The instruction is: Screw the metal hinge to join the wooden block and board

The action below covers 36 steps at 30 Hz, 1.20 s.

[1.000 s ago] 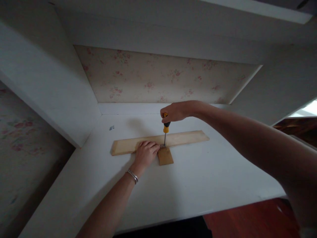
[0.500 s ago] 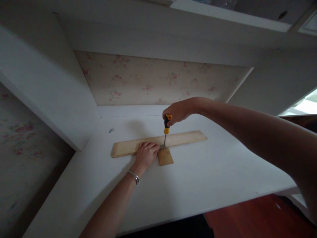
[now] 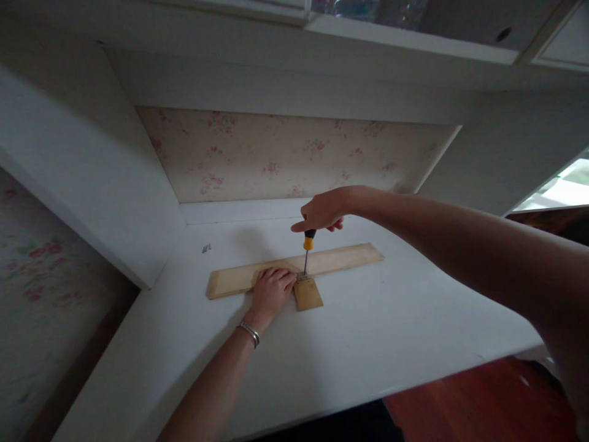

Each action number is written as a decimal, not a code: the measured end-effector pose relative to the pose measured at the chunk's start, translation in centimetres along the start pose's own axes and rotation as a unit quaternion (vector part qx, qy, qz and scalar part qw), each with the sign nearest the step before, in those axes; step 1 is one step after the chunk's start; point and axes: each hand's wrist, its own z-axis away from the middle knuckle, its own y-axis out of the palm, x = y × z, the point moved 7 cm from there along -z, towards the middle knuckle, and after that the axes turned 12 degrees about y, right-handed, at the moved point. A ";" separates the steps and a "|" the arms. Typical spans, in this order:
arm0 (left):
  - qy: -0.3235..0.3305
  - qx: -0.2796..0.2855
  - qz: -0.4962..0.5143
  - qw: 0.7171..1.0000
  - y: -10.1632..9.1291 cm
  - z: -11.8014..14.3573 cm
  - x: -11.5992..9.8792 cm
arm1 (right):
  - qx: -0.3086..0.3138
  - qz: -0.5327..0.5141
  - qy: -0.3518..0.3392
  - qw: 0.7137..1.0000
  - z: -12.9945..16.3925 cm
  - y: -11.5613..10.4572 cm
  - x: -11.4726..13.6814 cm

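Note:
A long pale wooden board [image 3: 343, 256] lies on the white desktop, with a small square wooden piece [image 3: 308, 295] at its near edge. Where the two meet, a metal hinge [image 3: 301, 276] shows. My left hand [image 3: 273, 288] is closed over the board beside the hinge, fingers bent and together; its thumb is hidden. Above the board, my right hand [image 3: 323, 210] grips the handle of a yellow and black screwdriver [image 3: 308, 243], thumb stretched out along it. The screwdriver stands nearly upright, its tip down at the hinge.
Several small screws [image 3: 207, 248] lie on the white desktop [image 3: 368, 331] at the back left. A white side panel [image 3: 92, 159] rises at left, and floral wallpaper [image 3: 276, 153] covers the back. Overhead runs a shelf [image 3: 405, 40]. Red flooring [image 3: 464, 402] shows beyond the desk's front edge.
My right hand has turned on the screwdriver handle; its thumb now points left and other fingers show at right. My left hand stays on the board. The view has shifted slightly.

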 end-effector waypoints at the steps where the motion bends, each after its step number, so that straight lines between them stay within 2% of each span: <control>1: -0.001 0.000 -0.001 1.000 0.0 0.0 0.0 | -0.003 0.014 0.006 1.000 0.0 -0.1 0.0; 3: -0.002 0.001 -0.001 1.000 0.0 0.1 0.1 | 0.000 0.016 -0.020 1.000 0.2 -0.2 0.3; 6: -0.001 0.004 0.004 1.000 0.2 0.1 0.2 | 0.037 -0.022 -0.061 0.997 0.8 0.2 0.6; 9: -0.002 0.003 0.006 1.000 0.2 0.0 0.3 | 0.063 -0.020 -0.003 0.998 0.4 0.6 -0.4; 12: -0.002 0.002 0.004 1.000 0.1 0.0 0.2 | 0.026 0.018 0.012 0.999 -0.4 0.3 -0.6; 14: -0.002 0.003 0.001 1.000 0.1 0.0 0.1 | 0.001 0.028 -0.029 0.999 -0.6 -0.1 0.0; 18: -0.005 0.001 0.000 1.000 0.1 0.1 0.1 | 0.004 -0.006 -0.087 0.996 0.2 -0.3 0.7; 20: -0.004 0.000 0.004 1.000 0.1 0.1 0.1 | -0.005 -0.015 -0.059 0.998 0.1 -0.5 0.3; 22: -0.005 0.001 0.005 1.000 0.1 0.1 0.2 | -0.002 0.006 -0.015 1.000 -0.4 -0.3 -0.2; 24: -0.006 0.001 0.006 1.000 0.0 0.1 0.2 | 0.001 0.033 0.001 0.999 -0.8 -0.1 -0.4; 28: -0.005 0.010 0.012 1.000 -0.1 0.1 0.1 | 0.012 0.002 -0.071 0.997 -0.5 -0.3 0.6; 30: -0.007 0.013 0.013 1.000 -0.1 0.1 0.0 | 0.013 -0.017 -0.080 0.997 -0.1 -0.6 0.8; 34: -0.011 0.013 0.012 1.000 -0.1 0.1 0.0 | 0.045 -0.022 0.006 0.999 -0.6 -0.2 0.1; 36: -0.011 0.014 0.013 1.000 0.0 0.1 0.0 | 0.048 0.000 0.015 0.999 -0.9 -0.1 0.0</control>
